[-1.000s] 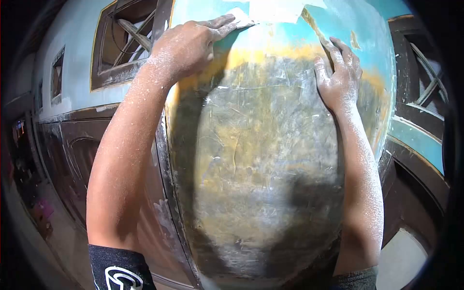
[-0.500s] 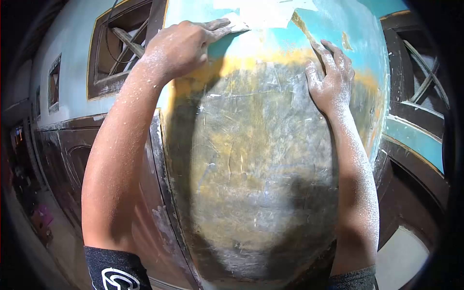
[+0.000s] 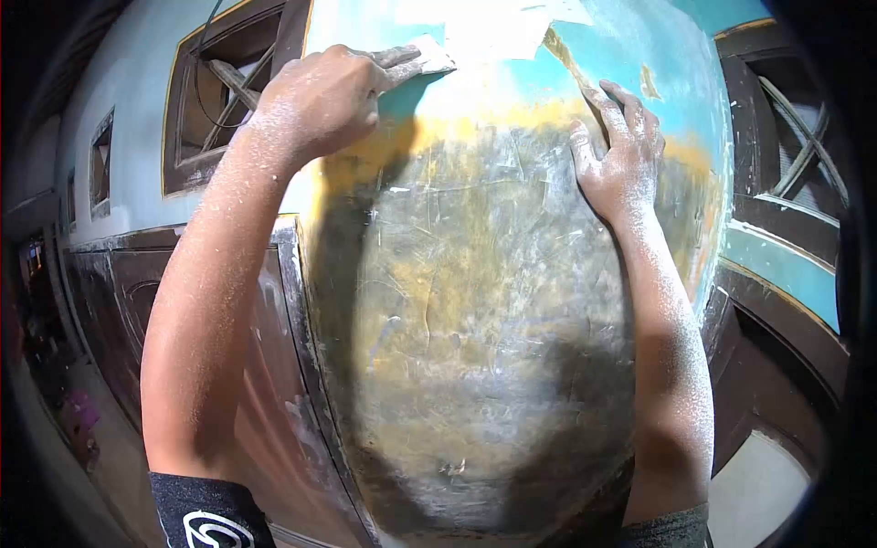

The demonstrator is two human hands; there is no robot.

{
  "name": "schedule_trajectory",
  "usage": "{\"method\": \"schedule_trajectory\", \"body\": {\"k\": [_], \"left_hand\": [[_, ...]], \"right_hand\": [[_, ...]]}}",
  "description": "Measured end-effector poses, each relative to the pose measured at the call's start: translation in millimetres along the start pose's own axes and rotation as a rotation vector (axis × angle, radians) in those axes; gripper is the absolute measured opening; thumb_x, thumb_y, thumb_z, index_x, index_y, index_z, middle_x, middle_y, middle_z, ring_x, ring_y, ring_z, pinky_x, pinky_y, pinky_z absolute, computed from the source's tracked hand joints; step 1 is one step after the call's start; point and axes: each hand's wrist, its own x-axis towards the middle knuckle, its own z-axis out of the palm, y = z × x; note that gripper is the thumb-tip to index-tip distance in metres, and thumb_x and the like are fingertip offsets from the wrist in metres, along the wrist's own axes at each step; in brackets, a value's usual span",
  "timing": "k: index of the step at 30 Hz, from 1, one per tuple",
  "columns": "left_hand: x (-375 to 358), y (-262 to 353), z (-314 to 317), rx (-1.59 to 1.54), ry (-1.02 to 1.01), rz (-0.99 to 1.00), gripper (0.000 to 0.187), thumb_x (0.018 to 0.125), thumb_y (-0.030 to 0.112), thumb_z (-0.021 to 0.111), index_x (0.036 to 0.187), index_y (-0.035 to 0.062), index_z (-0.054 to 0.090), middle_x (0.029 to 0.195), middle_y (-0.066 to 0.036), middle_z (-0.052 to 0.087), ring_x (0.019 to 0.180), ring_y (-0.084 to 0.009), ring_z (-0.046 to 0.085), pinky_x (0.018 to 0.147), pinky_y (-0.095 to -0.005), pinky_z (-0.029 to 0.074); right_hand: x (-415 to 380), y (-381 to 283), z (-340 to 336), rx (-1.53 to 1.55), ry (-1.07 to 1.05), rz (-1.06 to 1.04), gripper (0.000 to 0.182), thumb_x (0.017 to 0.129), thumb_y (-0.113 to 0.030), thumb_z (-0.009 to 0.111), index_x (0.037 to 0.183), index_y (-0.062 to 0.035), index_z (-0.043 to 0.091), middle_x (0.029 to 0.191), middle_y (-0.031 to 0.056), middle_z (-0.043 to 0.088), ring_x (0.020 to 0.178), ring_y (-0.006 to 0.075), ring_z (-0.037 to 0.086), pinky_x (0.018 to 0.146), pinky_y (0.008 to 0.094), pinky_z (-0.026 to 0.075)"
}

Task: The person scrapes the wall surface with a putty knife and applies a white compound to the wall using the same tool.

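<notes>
At the upper left of the wall, my left hand (image 3: 324,96) pinches a small white piece of sandpaper (image 3: 433,55) with a dark lower edge. The fingers are stretched toward the right and press the paper onto the turquoise paint beside a white patch (image 3: 502,35). My right hand (image 3: 624,151) holds nothing and lies against the wall with fingers spread, the thumb apart. Its fingertips reach the lower end of an ochre strip of chipped paint (image 3: 566,59). White dust coats both hands and forearms.
Below the turquoise, the curved wall (image 3: 457,301) is worn grey and yellow, with scratches and my arms' shadows. Dark-framed openings with crossed bars (image 3: 233,87) flank it on the left and right. Brown wooden panelling (image 3: 265,365) stands at the lower left. A cable hangs at the upper left.
My left hand has shifted slightly left and down with the sandpaper. My right hand stays in the same place on the wall, while the whole view has moved a little.
</notes>
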Motion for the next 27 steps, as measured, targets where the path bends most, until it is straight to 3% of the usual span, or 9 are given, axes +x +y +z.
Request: {"method": "schedule_trajectory", "body": {"k": [8, 12, 18, 20, 22, 27], "left_hand": [[7, 0, -8, 0.027, -0.023, 0.025, 0.035, 0.078, 0.015, 0.066, 0.110, 0.0124, 0.081, 0.099, -0.022, 0.076, 0.090, -0.0397, 0.075, 0.085, -0.0489, 0.062], [12, 10, -16, 0.001, -0.085, -0.056, 0.037, 0.078, 0.012, 0.065, 0.112, 0.0133, 0.080, 0.099, -0.021, 0.076, 0.089, -0.0383, 0.075, 0.085, -0.0473, 0.062], [14, 0, -15, -0.053, -0.055, -0.009, 0.034, 0.077, 0.013, 0.069, 0.108, 0.0064, 0.080, 0.096, -0.024, 0.075, 0.086, -0.0383, 0.075, 0.083, -0.0479, 0.062], [19, 7, -23, 0.055, -0.143, -0.062, 0.034, 0.077, 0.014, 0.069, 0.108, 0.0071, 0.080, 0.095, -0.024, 0.075, 0.086, -0.0389, 0.075, 0.083, -0.0479, 0.062], [19, 6, -15, 0.033, -0.067, -0.095, 0.034, 0.078, 0.014, 0.067, 0.109, 0.0088, 0.081, 0.095, -0.023, 0.076, 0.087, -0.0385, 0.075, 0.084, -0.0481, 0.062], [16, 1, -25, 0.002, -0.093, -0.001, 0.038, 0.078, 0.013, 0.065, 0.113, 0.0141, 0.081, 0.096, -0.021, 0.076, 0.087, -0.0375, 0.075, 0.086, -0.0475, 0.061]], "right_hand": [[0, 1, 1, -0.018, -0.006, 0.003, 0.048, 0.096, -0.032, 0.066, 0.142, -0.0179, 0.059, 0.150, 0.0045, 0.050, 0.140, 0.0307, 0.042, 0.120, 0.0516, 0.030], [0, 0, 0, -0.020, -0.008, 0.011, 0.048, 0.095, -0.031, 0.066, 0.141, -0.0185, 0.060, 0.149, 0.0049, 0.050, 0.141, 0.0307, 0.042, 0.120, 0.0516, 0.029], [1, -2, -2, 0.001, -0.011, 0.018, 0.047, 0.095, -0.031, 0.066, 0.140, -0.0181, 0.061, 0.149, 0.0053, 0.051, 0.141, 0.0296, 0.041, 0.120, 0.0510, 0.029], [1, 0, 0, -0.022, -0.016, 0.012, 0.047, 0.095, -0.031, 0.066, 0.140, -0.0180, 0.061, 0.149, 0.0051, 0.051, 0.142, 0.0295, 0.041, 0.120, 0.0508, 0.028], [0, 0, -1, -0.010, -0.027, 0.012, 0.048, 0.095, -0.031, 0.067, 0.141, -0.0178, 0.061, 0.149, 0.0052, 0.051, 0.142, 0.0297, 0.041, 0.120, 0.0508, 0.028], [0, 1, -1, 0.001, -0.042, 0.013, 0.049, 0.095, -0.030, 0.067, 0.142, -0.0176, 0.060, 0.151, 0.0051, 0.049, 0.142, 0.0302, 0.040, 0.120, 0.0521, 0.027]]}}
